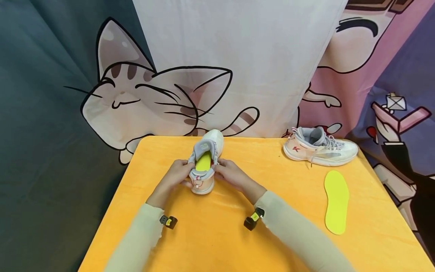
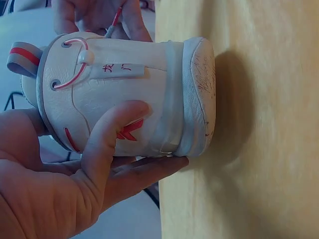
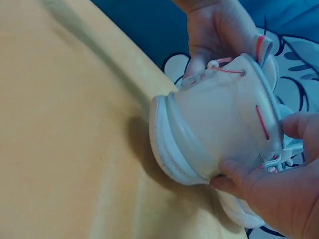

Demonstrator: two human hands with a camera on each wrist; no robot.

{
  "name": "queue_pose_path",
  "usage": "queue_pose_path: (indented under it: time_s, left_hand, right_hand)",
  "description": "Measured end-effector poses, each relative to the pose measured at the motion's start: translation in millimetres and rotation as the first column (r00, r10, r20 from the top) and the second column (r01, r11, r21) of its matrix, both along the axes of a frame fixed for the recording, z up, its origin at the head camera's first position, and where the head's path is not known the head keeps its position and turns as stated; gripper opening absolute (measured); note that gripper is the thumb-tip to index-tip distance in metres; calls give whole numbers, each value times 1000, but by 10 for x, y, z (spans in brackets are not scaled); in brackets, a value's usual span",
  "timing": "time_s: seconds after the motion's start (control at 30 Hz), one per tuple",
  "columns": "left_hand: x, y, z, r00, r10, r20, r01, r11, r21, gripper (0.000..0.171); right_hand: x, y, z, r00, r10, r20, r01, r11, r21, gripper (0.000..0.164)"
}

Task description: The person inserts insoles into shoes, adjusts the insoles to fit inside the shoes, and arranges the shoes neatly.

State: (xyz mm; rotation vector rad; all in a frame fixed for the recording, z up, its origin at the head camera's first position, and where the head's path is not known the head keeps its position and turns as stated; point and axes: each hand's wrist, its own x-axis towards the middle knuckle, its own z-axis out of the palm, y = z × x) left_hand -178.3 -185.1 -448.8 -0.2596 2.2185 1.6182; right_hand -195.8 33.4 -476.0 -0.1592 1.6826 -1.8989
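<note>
Between both hands is a white sneaker (image 1: 202, 184), heel toward me and toe toward the backdrop. A yellow-green insole (image 1: 204, 161) lies inside its opening. My left hand (image 1: 177, 173) grips the left side; in the left wrist view its thumb (image 2: 115, 124) lies along the heel by a red logo, other fingers beneath. On the other side my right hand (image 1: 231, 173) holds the collar and side, its fingertips partly hidden by the shoe. The right wrist view shows the heel (image 3: 214, 119) with red-white cord and a pull loop (image 3: 262, 49).
A second white sneaker (image 1: 319, 147) stands at the back right of the yellow-covered table (image 1: 217, 234), toe pointing right. In front of it another yellow-green insole (image 1: 336, 202) lies flat. A cartoon-printed curtain (image 1: 238, 45) hangs behind the table's back edge.
</note>
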Motion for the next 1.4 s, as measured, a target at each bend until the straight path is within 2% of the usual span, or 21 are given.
queue_pose_path:
  time_s: [0.17, 0.37, 0.6, 0.8, 0.97, 1.13, 1.27, 1.4]
  left_hand:
    - [-74, -162, -35, 999, 54, 8, -54, 999, 0, 46]
    - [-152, -314, -88, 996, 87, 16, -87, 996, -9, 44]
    - [-204, -421, -128, 996, 91, 11, -91, 996, -17, 43]
    - [-204, -464, -103, 995, 103, -4, -103, 993, -49, 40]
    - [-205, -496, -142, 996, 93, -8, -94, 994, -52, 41]
    - [-221, -532, -235, 996, 94, -9, -94, 992, -80, 48]
    - [-230, -552, -286, 997, 70, -27, -73, 989, -127, 54]
    - [-210, -584, -280, 998, 47, -49, -55, 982, -182, 63]
  right_hand:
    - [-136, -222, -75, 1000, -12, -6, 12, 1000, -19, 53]
    - [-229, -420, -101, 1000, -20, 7, 20, 1000, -10, 53]
    - [-290, -551, -109, 1000, -25, 5, 25, 1000, -5, 52]
    - [-329, -616, -110, 1000, 9, 8, -9, 1000, -15, 55]
    - [-324, -638, -114, 1000, 12, 8, -12, 1000, 0, 58]
    - [-293, -576, -155, 1000, 6, -29, -3, 996, 94, 61]
    - [-271, -409, -227, 995, 13, -101, 8, 977, 211, 63]
    - [-254, -174, -282, 990, 12, -142, 22, 972, 234, 60]
